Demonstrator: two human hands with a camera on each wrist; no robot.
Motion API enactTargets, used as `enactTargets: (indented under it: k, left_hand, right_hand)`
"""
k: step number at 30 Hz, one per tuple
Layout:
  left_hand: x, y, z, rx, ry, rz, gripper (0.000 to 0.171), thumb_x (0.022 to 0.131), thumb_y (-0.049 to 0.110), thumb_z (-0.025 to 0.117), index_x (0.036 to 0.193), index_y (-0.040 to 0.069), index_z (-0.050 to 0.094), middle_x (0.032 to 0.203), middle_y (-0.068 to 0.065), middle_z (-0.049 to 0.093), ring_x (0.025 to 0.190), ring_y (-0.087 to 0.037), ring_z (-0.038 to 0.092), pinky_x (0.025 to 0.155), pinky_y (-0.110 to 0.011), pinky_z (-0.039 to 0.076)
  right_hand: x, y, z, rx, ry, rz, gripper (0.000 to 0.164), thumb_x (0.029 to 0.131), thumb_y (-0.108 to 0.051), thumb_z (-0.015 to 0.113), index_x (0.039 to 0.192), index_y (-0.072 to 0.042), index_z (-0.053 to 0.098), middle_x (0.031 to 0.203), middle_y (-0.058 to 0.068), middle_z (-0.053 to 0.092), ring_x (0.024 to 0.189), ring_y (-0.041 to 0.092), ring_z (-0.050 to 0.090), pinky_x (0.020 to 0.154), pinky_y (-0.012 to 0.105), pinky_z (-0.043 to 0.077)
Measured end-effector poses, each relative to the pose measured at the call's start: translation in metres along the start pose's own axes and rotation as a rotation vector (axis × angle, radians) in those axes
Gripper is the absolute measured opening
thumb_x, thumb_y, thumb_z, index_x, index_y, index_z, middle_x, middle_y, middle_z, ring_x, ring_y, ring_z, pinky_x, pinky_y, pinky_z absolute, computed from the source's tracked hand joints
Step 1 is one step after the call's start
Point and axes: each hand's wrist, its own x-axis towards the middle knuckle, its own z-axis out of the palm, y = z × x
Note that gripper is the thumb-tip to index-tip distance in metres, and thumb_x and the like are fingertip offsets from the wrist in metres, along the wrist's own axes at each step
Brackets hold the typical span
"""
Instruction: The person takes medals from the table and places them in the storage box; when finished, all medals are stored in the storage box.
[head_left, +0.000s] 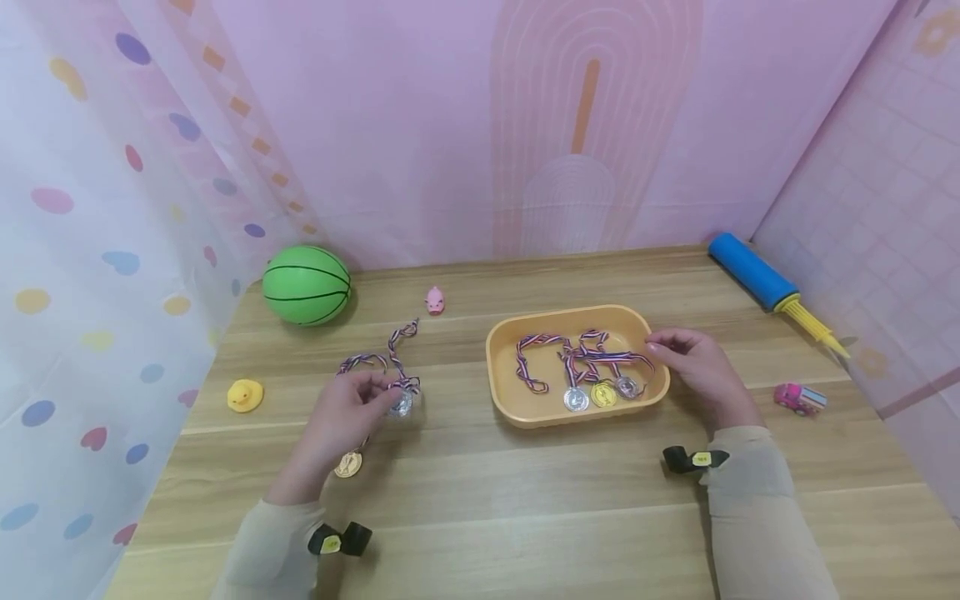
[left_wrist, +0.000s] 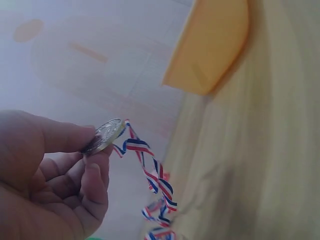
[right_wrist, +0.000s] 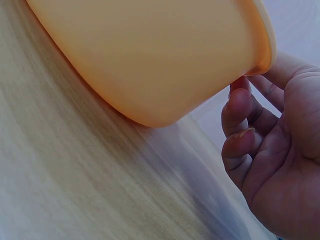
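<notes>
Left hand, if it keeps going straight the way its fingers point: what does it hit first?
Probably the orange plastic tray: the left hand, pinching a silver medal, points rightward at its near wall. Depth unclear.

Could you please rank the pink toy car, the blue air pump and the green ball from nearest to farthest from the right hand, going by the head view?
Measured from the right hand:
1. Pink toy car, just to its right.
2. Blue air pump, behind it, at the table's far right.
3. Green ball, far across at the table's back left.

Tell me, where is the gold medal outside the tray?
In the head view, the gold medal lies on the table, left side, just below the left hand.
</notes>
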Motion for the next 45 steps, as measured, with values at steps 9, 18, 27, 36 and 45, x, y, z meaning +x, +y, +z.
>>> enactTargets:
  k: [9,18,27,36,45]
  left_hand:
    - [0.018,0.030,-0.015,-0.100,0.025,0.031,0.018,0.091,0.022,0.067,0.098,0.005,0.066,0.084,-0.009,0.065,0.069,-0.019,0.053,0.053,-0.025,0.044]
    - [0.035,0.070,-0.033,-0.214,0.138,0.113,0.023,0.089,0.022,0.070,0.096,0.001,0.065,0.083,-0.007,0.065,0.071,-0.014,0.056,0.058,-0.022,0.047]
    - [0.047,0.096,-0.026,-0.441,0.123,0.146,0.019,0.088,0.018,0.072,0.095,0.003,0.065,0.087,-0.001,0.065,0.077,-0.014,0.058,0.067,-0.022,0.050]
    - [0.053,0.118,-0.017,-0.566,0.081,0.180,0.016,0.085,0.012,0.074,0.095,0.003,0.066,0.088,-0.005,0.065,0.075,-0.014,0.060,0.067,-0.025,0.054]
    - [0.056,0.135,-0.015,-0.657,0.009,0.208,0.017,0.081,0.007,0.077,0.095,0.003,0.067,0.087,-0.007,0.066,0.069,-0.014,0.058,0.057,-0.023,0.051]
  right_hand:
    - [0.003,-0.004,0.000,0.009,0.000,0.001,0.046,0.089,-0.033,0.069,0.120,0.000,0.060,0.123,0.012,0.058,0.112,0.022,0.047,0.095,0.032,0.037]
    - [0.002,-0.005,-0.001,-0.006,-0.010,-0.004,0.046,0.089,-0.035,0.069,0.118,0.000,0.060,0.121,0.012,0.059,0.110,0.022,0.048,0.092,0.030,0.039]
    - [0.000,-0.001,0.000,0.000,-0.012,-0.016,0.046,0.090,-0.033,0.069,0.118,0.002,0.059,0.120,0.013,0.059,0.109,0.021,0.049,0.092,0.030,0.038]
    - [-0.001,0.001,0.000,0.004,-0.013,-0.036,0.045,0.090,-0.032,0.068,0.118,0.002,0.060,0.113,0.009,0.060,0.105,0.019,0.050,0.087,0.026,0.041]
    - [-0.001,0.002,0.000,0.000,-0.019,-0.022,0.046,0.090,-0.032,0.068,0.120,0.002,0.060,0.116,0.013,0.059,0.106,0.020,0.049,0.090,0.029,0.040]
